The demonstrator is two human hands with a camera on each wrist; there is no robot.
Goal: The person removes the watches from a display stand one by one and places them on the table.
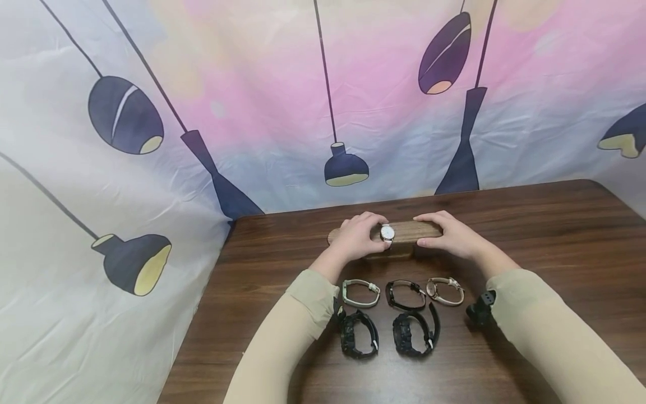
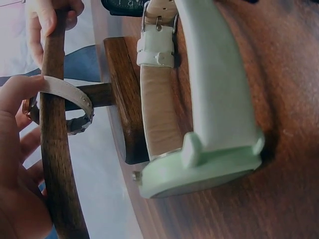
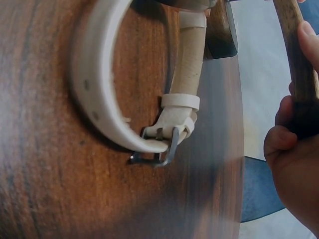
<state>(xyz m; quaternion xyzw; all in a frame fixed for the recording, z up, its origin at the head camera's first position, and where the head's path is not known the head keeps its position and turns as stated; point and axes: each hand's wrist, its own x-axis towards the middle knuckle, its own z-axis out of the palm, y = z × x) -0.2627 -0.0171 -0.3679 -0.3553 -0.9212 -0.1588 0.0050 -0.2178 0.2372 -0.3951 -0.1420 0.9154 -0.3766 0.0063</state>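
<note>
A wooden T-bar watch stand [image 1: 404,232] stands toward the back of the table, a wristwatch [image 1: 387,233] with a white dial and pale strap looped around its bar. My left hand [image 1: 355,235] holds this watch, thumb and index finger at either side of the dial. In the left wrist view the strap [image 2: 67,91] circles the bar, and the index fingertip touches it. At the bar's other end, my right hand [image 1: 451,235] grips the wood between thumb and fingers. The stand's base [image 2: 124,99] rests on the table near the edge.
Between my forearms lie a mint-green watch [image 1: 345,293], a slim black watch [image 1: 391,294] and a cream-strapped watch [image 1: 432,288]. Nearer are two chunky black watches, one left [image 1: 348,336] and one right [image 1: 402,335]. A lamp-patterned cloth [image 1: 282,112] hangs behind the table.
</note>
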